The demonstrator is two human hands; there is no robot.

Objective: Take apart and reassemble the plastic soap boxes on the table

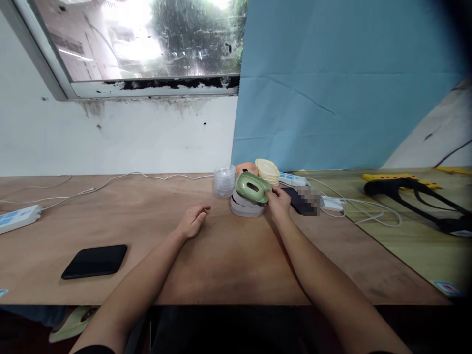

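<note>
A green oval lid (252, 187) sits tilted atop a grey stack (245, 206).

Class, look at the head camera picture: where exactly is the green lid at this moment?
The green lid sits tilted atop a grey stack at mid-table, held at its right edge by the right hand, with clear cups just to its left.

Wooden table (221, 260) below stained white wall (110, 142), bright window (147, 39), blue sheet (332, 83)

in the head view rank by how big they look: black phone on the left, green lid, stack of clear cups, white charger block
1. black phone, though it lies nearest the camera
2. green lid, held by the right hand
3. stack of clear cups
4. white charger block
</note>
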